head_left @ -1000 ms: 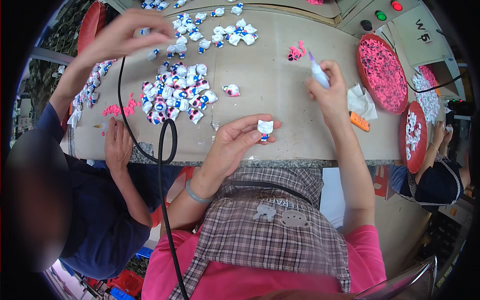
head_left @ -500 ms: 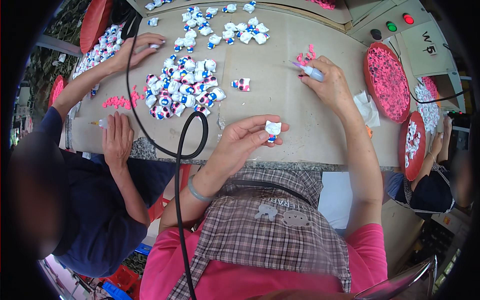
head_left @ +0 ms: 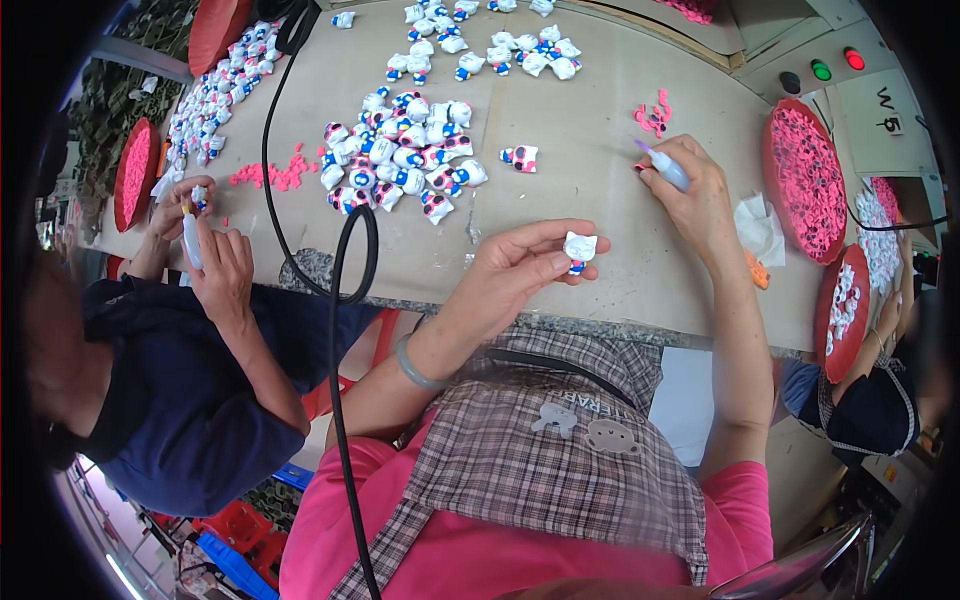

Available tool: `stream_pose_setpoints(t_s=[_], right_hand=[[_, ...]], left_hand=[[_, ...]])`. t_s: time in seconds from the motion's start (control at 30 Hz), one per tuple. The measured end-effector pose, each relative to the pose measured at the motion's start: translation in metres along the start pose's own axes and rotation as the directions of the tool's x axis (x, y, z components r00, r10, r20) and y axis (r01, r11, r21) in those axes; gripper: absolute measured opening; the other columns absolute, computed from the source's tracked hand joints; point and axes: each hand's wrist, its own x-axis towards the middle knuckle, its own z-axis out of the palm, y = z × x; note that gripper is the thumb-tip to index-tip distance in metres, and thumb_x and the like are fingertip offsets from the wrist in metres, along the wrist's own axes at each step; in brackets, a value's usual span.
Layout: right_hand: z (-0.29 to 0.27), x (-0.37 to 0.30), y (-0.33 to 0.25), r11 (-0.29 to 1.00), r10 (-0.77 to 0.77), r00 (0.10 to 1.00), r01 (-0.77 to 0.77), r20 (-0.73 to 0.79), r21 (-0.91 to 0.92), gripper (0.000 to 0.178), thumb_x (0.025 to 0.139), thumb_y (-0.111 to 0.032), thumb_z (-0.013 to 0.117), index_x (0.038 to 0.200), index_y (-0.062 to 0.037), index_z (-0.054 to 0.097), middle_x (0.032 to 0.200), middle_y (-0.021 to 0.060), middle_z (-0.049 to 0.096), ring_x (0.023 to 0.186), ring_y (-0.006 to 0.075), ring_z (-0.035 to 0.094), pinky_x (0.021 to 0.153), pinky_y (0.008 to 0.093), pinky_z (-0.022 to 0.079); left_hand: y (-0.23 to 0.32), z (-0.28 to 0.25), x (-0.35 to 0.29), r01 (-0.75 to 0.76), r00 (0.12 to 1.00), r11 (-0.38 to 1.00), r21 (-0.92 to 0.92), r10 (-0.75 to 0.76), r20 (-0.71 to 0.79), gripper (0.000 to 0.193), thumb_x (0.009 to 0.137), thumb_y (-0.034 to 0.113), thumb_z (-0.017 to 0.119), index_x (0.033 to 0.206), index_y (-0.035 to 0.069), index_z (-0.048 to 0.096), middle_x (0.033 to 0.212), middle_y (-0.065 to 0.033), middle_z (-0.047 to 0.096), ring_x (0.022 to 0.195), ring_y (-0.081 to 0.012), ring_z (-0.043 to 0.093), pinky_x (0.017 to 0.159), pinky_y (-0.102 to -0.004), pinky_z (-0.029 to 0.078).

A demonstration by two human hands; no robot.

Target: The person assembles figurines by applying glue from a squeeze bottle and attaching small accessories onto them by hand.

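Note:
Between the thumb and fingers of my left hand (head_left: pixel 515 272) is a small white cat-headed figurine (head_left: pixel 580 247) with a blue and pink body, held upright near the table's front edge. My right hand (head_left: pixel 697 195) is closed round a pale squeeze bottle (head_left: pixel 669 172) with a purple nozzle that points up and left. A dark pink bit shows at its fingertips; I cannot tell what it is. Just beyond the nozzle lie several small pink pieces (head_left: pixel 653 114). A lone figurine with pink and black parts (head_left: pixel 520 158) rests on the table (head_left: pixel 560 115) between my hands.
A heap of figurines (head_left: pixel 400 155) lies left of centre, with more behind. Red trays (head_left: pixel 771 180) of pink pieces and white parts stand at right, beside a tissue (head_left: pixel 758 230). A black cable (head_left: pixel 338 340) loops across the left. A co-worker's hands (head_left: pixel 222 265) hold a bottle and figurine.
The view has shifted, so the table appears farther right. At left, the co-worker's reaching hand has drawn back with a figurine to meet the bottle. My hands keep their holds.

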Motion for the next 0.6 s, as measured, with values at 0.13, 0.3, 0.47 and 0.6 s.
stream_pose_setpoints(t_s=[0.13,0.3,0.47,0.6], right_hand=[[-0.002,-0.021,-0.023,0.895,0.247,0.959,-0.282,0.142,0.345,0.011,0.081,-0.008,0.067,0.090,-0.0013,0.064,0.080,0.0041,0.062,0.069,0.0125,0.059,0.063,0.0271,0.047],[0.002,-0.050,-0.050,0.651,0.135,0.958,-0.277,0.251,0.706,0.007,0.081,0.001,0.065,0.088,0.0008,0.064,0.076,0.0010,0.061,0.067,0.0065,0.058,0.062,0.0203,0.048],[0.002,-0.066,-0.058,0.595,0.150,0.936,-0.344,0.320,0.726,0.013,0.078,0.004,0.068,0.086,0.0001,0.058,0.078,0.0048,0.061,0.067,0.0098,0.059,0.059,0.0228,0.049],[0.001,-0.067,-0.062,0.666,0.164,0.930,-0.350,0.329,0.658,0.014,0.079,0.003,0.068,0.085,-0.0005,0.057,0.078,0.0044,0.062,0.067,0.0099,0.060,0.058,0.0227,0.049]], left_hand=[[-0.006,-0.001,0.000,-0.047,0.998,0.999,-0.021,0.046,-0.044,0.034,0.093,0.006,0.053,0.126,-0.001,0.053,0.113,-0.0119,0.062,0.098,-0.0179,0.062,0.085,-0.0289,0.049],[-0.007,0.001,0.001,-0.087,0.995,0.994,0.059,0.090,-0.050,0.035,0.092,0.003,0.055,0.126,-0.002,0.051,0.109,-0.0105,0.063,0.096,-0.0170,0.063,0.084,-0.0281,0.049],[-0.009,0.007,0.002,-0.104,0.990,0.980,0.170,0.118,-0.076,0.035,0.091,0.001,0.056,0.125,-0.004,0.051,0.107,-0.0108,0.063,0.097,-0.0141,0.061,0.086,-0.0261,0.049],[-0.011,0.010,0.001,-0.098,0.989,0.966,0.238,0.121,-0.083,0.032,0.092,0.001,0.056,0.123,-0.005,0.053,0.106,-0.0102,0.063,0.096,-0.0130,0.061,0.086,-0.0258,0.049]])
